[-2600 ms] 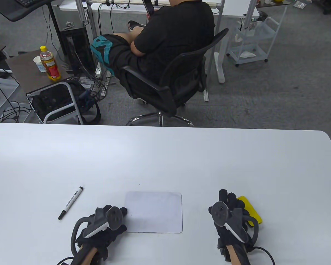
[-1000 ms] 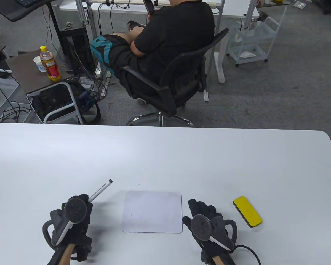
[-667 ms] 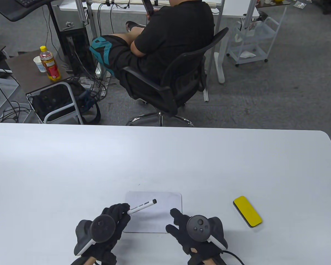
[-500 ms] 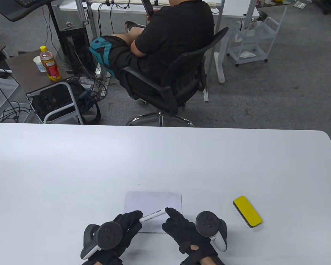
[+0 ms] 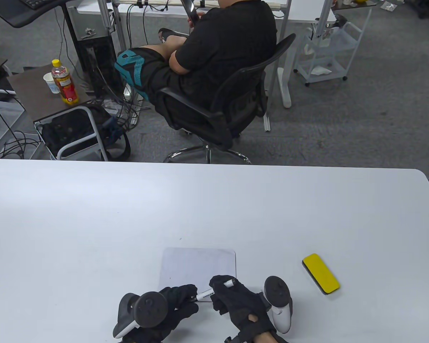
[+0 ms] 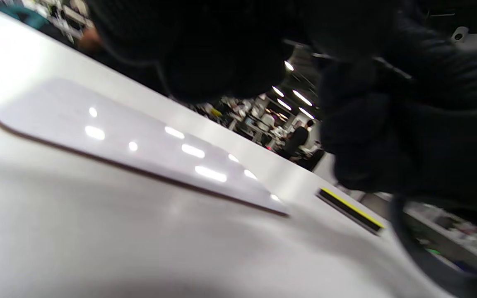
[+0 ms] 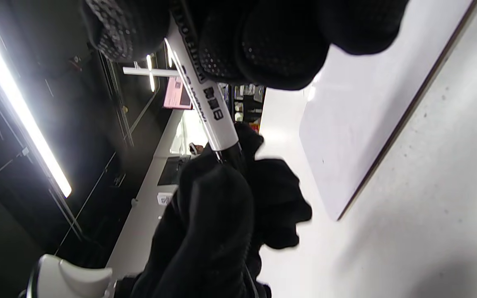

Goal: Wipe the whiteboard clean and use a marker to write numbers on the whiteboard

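Observation:
The small whiteboard (image 5: 196, 264) lies flat near the table's front edge; its surface looks blank, also in the left wrist view (image 6: 139, 145) and the right wrist view (image 7: 362, 103). A white marker (image 5: 205, 294) is held level above the board's near edge. My left hand (image 5: 180, 298) grips its dark left end. My right hand (image 5: 228, 293) has its fingers curled round the white barrel (image 7: 201, 95). In the right wrist view my left hand (image 7: 222, 207) covers the marker's dark end. The yellow eraser (image 5: 320, 273) lies on the table to the right, untouched.
White table (image 5: 214, 207) stretches far behind the board. Beyond its far edge a person sits in a black office chair (image 5: 218, 118). A side table with a bottle (image 5: 65, 83) and a cup stands at the far left.
My left hand lifted the marker from the table's left and carried it over the board. My right hand left the eraser, came across and took the marker's barrel. Both hands drew nearer the front edge.

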`<state>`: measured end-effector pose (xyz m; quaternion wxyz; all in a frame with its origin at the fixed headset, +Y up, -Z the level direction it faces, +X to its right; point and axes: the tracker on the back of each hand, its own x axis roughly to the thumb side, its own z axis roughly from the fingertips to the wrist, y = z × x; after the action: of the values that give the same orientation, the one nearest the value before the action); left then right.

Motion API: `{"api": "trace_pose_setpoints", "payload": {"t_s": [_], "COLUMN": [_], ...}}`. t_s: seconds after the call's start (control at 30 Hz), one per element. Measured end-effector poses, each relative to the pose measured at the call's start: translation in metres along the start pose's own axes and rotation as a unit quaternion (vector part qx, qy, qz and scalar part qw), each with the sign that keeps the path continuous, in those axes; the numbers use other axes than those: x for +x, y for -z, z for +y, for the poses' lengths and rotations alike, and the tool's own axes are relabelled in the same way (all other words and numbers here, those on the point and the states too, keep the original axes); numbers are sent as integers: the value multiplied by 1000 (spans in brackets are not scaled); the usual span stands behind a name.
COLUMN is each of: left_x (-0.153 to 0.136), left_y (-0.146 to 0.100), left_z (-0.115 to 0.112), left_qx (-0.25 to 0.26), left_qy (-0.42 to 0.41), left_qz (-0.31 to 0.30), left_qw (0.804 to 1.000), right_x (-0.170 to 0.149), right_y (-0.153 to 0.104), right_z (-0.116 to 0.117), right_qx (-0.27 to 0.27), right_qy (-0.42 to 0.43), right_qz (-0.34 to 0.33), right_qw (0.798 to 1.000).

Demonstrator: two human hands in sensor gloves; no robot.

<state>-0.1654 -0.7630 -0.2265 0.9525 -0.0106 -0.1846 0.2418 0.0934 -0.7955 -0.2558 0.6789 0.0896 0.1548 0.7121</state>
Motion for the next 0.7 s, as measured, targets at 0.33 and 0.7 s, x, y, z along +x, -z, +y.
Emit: {"api": "trace_pose_setpoints", "payload": {"t_s": [0.33,0.7], "left_x": [1,3], "left_y": [-2,3], "left_z": [1,0], "left_qx": [23,-51], "left_qy": [18,-10], "left_qz": [-3,-52], "left_qw": [1000,997], "right_x": [0,4], "right_y": [-2,3], "right_z": [3,1], "right_qx": [-3,25], "right_qy": [-5,-32], "right_qz": [6,-11], "right_qw": [1000,999]}}
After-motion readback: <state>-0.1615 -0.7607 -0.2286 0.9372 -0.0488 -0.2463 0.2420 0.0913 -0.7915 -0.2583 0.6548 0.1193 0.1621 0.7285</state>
